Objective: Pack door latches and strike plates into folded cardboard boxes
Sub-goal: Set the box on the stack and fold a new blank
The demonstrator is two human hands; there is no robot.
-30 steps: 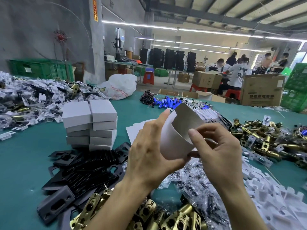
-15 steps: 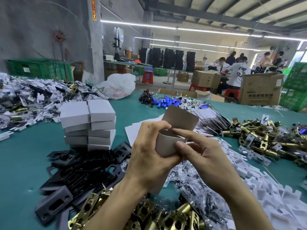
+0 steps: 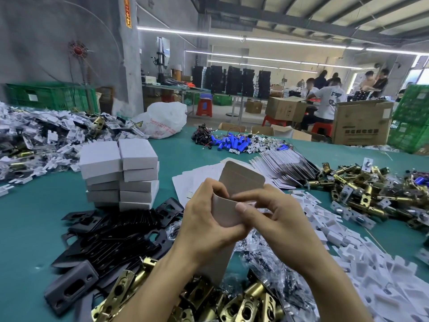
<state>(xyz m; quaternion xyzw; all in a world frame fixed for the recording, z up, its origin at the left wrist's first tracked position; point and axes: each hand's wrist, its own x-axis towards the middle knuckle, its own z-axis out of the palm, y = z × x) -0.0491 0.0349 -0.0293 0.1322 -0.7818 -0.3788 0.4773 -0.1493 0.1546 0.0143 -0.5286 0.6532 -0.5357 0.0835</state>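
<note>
Over the near edge of the table [image 3: 27, 228], you hold the half-folded cardboard box [image 3: 226, 212] between both hands: your left hand [image 3: 206, 226] curls round its left wall, your right hand [image 3: 276, 219] pinches the top rim. Its long axis stands roughly upright, flap farthest from you; brass latches [image 3: 246, 305] lie directly below, black strike plates [image 3: 111, 233] leftward.

Lower part of cardboard box [image 3: 226, 213] behind left hand [image 3: 206, 226]

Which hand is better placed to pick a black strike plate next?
Left, likely. The black strike plates lie on the left hand's side, close beside it; the right hand would have to cross the cardboard box that both hands hold.
</note>
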